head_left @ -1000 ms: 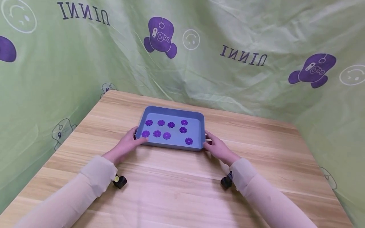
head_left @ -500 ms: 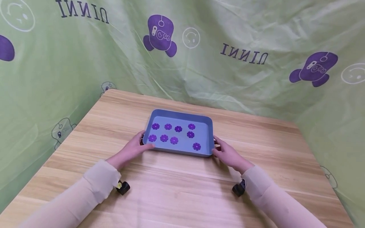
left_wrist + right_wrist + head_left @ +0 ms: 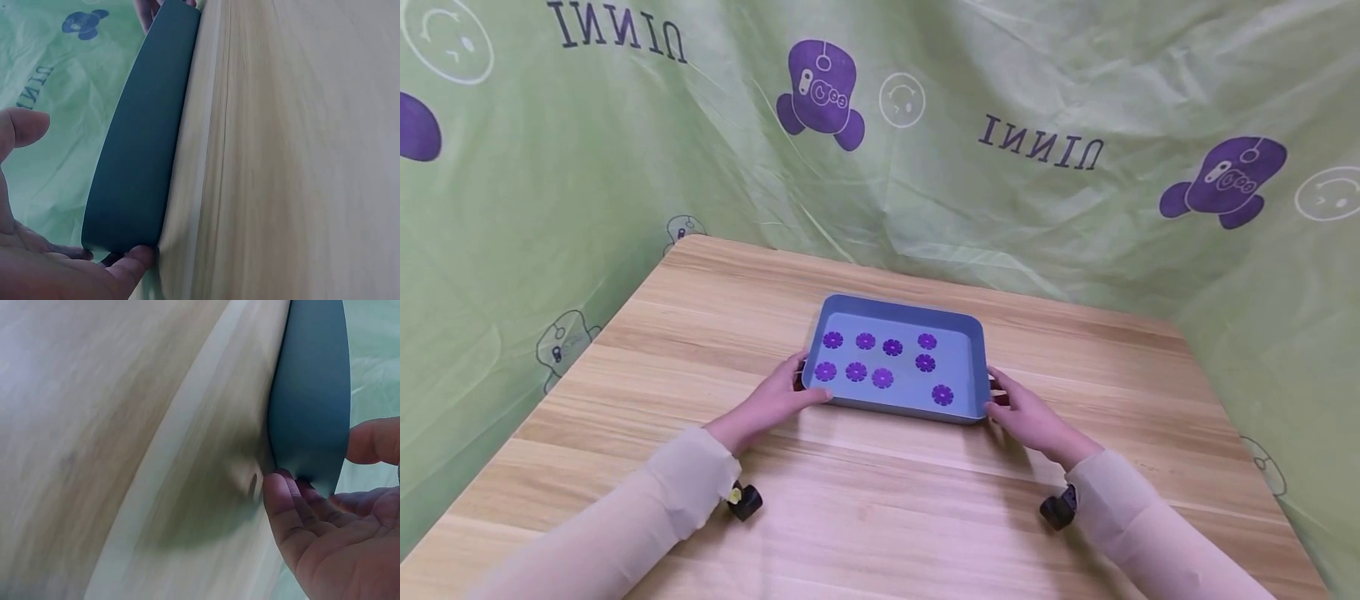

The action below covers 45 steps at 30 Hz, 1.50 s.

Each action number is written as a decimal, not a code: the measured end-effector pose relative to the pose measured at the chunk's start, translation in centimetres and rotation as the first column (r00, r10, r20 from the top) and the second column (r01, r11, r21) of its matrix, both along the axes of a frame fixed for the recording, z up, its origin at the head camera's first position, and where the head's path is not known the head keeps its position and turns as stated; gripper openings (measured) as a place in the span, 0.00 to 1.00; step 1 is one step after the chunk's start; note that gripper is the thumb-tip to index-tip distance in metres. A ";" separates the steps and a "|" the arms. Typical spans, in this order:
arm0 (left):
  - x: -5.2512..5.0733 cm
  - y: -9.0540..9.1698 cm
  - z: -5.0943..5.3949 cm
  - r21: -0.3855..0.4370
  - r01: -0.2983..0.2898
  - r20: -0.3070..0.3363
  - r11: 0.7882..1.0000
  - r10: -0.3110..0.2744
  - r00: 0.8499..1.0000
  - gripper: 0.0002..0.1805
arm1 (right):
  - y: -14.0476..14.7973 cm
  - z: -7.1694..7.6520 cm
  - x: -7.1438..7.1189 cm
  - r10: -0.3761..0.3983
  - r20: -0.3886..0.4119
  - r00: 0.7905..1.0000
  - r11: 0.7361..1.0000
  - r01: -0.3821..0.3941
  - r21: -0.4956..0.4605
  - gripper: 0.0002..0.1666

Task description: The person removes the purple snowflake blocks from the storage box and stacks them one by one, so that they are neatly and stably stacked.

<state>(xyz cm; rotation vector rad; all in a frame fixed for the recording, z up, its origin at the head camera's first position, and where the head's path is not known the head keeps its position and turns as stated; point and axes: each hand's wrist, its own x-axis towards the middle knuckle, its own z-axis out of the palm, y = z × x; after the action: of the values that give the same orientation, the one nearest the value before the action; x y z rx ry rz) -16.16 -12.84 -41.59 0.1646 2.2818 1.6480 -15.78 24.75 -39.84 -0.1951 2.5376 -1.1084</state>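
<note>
A blue rectangular tray (image 3: 902,405) holds several purple flower-shaped pieces (image 3: 882,378), lying flat in rows with one apart near the front right corner. At its left end the left hand (image 3: 771,404) grips the side, thumb over the front left corner. The right hand (image 3: 1037,421) grips the right end, thumb at the front right corner. In the left wrist view, fingers of the left hand (image 3: 69,269) curl at the end of the tray wall (image 3: 140,137). The right wrist view has the right hand (image 3: 350,531) with fingertips against the tray's end (image 3: 309,394).
The tray is over a wooden table (image 3: 865,517), nearer its back edge than its front. Behind and beside the table hangs a green printed curtain (image 3: 925,208). Small black cameras (image 3: 746,502) are worn at both wrists.
Both hands have shifted to the right and slightly toward the person, with the tray between them. The purple pieces have travelled along with it in the same arrangement.
</note>
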 end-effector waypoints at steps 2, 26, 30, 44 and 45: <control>-0.1 0.5 -0.1 0.006 -0.001 -0.002 1.000 0.001 1.000 0.49 | 0.4 0.1 0.2 -0.006 0.006 1.000 1.000 0.006 0.006 0.40; -0.6 2.3 -0.5 0.033 -0.030 0.009 0.999 0.029 1.000 0.48 | 2.0 -1.3 -1.9 0.187 -0.331 0.925 0.917 -0.043 0.396 0.64; -1.0 2.3 -0.5 -0.009 -0.018 -0.020 1.000 0.018 1.000 0.47 | 2.1 -1.4 -2.4 0.177 -0.303 0.936 0.914 -0.043 0.403 0.66; -2.2 2.2 -0.5 -0.027 0.033 -0.012 0.999 -0.033 0.999 0.47 | 1.9 -1.6 -2.4 0.165 -0.266 0.950 0.909 -0.042 0.415 0.78; -2.3 2.2 -0.6 -0.035 0.036 -0.012 0.999 -0.036 0.999 0.47 | 1.8 -1.5 -2.4 0.165 -0.263 0.951 0.909 -0.042 0.415 0.79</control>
<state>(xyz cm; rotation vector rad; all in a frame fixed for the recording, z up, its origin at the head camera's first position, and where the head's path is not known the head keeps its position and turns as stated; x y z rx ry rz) -18.43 -10.69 -42.16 0.2074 2.3023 1.5926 -18.22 26.59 -41.35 -0.4054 2.9119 -0.5192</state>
